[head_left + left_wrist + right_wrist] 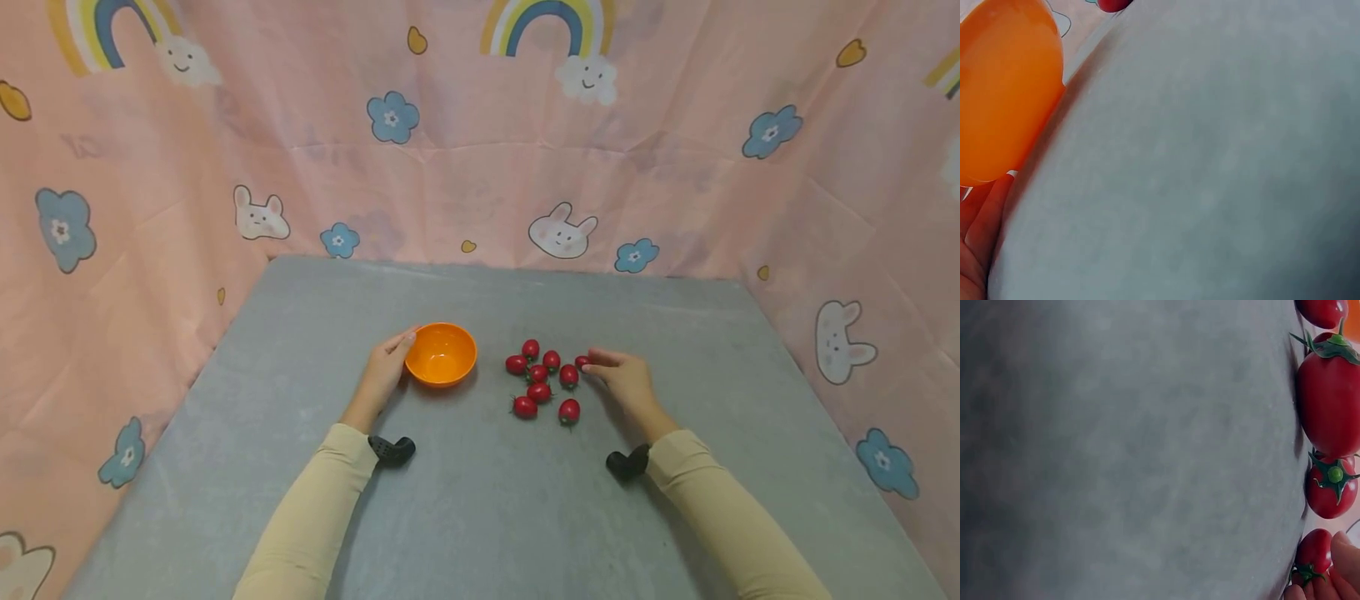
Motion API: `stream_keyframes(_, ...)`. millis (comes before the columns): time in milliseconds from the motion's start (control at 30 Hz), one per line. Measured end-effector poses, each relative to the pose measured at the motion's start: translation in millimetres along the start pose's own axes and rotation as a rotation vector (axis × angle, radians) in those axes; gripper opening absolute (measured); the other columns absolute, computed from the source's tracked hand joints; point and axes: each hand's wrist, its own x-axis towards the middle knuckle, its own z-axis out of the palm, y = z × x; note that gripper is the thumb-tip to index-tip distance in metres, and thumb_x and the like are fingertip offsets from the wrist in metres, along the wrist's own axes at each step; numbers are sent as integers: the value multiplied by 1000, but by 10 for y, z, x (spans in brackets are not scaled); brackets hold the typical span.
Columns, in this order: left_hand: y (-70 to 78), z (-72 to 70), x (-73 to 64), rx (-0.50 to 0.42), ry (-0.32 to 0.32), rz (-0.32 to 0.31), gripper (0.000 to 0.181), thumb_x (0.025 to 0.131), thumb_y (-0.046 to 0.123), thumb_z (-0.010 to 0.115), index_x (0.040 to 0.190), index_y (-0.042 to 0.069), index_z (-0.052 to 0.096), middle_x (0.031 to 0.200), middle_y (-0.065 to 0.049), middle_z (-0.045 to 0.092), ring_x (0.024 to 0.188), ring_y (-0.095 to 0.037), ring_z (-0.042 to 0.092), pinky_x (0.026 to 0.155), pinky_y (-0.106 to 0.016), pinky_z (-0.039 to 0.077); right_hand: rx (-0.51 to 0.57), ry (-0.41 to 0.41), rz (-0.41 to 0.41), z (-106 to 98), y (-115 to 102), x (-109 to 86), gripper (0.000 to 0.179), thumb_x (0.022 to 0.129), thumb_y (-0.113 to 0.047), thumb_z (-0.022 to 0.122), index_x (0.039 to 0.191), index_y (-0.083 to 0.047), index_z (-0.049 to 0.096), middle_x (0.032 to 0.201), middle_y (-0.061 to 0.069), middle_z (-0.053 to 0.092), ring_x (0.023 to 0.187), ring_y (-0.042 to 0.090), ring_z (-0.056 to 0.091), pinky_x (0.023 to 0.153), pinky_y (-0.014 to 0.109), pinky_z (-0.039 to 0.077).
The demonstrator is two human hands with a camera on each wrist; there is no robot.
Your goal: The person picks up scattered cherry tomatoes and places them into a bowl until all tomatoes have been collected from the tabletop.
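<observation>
An orange bowl (441,357) stands upright on the grey table, its inside bare. My left hand (385,367) grips the bowl's left side, thumb at the rim; in the left wrist view its fingers (985,219) lie against the bowl's outer wall (1010,87). To the right, my right hand (624,382) pinches a cherry tomato (582,362) between thumb and fingers at the right edge of a loose group. That same tomato (1314,551), with its green stem end, appears at the lower right of the right wrist view.
Several more cherry tomatoes (538,392) lie between the bowl and my right hand, some with green stems. A pink curtain (457,167) with printed rabbits, flowers and rainbows hangs behind and beside the table (480,500). Black wrist devices (393,451) sit at both cuffs.
</observation>
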Motion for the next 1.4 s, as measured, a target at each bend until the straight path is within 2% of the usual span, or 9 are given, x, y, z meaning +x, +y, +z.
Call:
stream_keyframes(233,-19,-2,2,-19,7,-8,52,103,46,47,143,13,55,152,-2,50,147,-19,38,123,-42,30,-100,29,-25,32,-3,13,41,93,-17,68,129,2,64,131,19,63,132,32,54,105,44,49)
stream_keyframes(467,10,12,-2,-41,22,-2,51,103,44,48,143,12,55,151,-1,51,147,-18,39,122,-41,31,-106,45,-22,34,21,31,39,93,-20,69,127,1,66,129,20,64,134,33,53,108,46,46)
stream_keyframes(733,9,25,21,-47,21,1,51,103,44,50,142,13,55,151,-1,51,147,-17,39,123,-40,30,-55,88,24,10,3,-10,42,93,-25,70,127,0,67,132,20,63,137,33,50,113,47,42)
stream_keyframes(900,-8,25,21,-55,24,-2,49,103,42,51,142,11,56,150,-2,52,146,-17,40,122,-40,31,-14,83,44,1,-56,-42,45,93,-30,70,128,-2,66,134,19,63,136,31,49,113,46,41)
stream_keyframes(1133,-4,19,11,-79,16,-3,50,103,42,50,141,10,56,151,-1,52,146,-17,40,121,-40,33,2,51,44,-11,-232,-99,48,94,-37,68,131,-6,66,135,16,63,128,28,53,103,40,48)
stream_keyframes(1400,-17,10,-8,-72,18,-3,51,102,44,51,141,12,56,150,0,52,146,-17,40,121,-40,34,4,1,32,86,-380,-132,49,94,-38,67,133,-7,64,137,15,62,129,29,53,108,44,46)
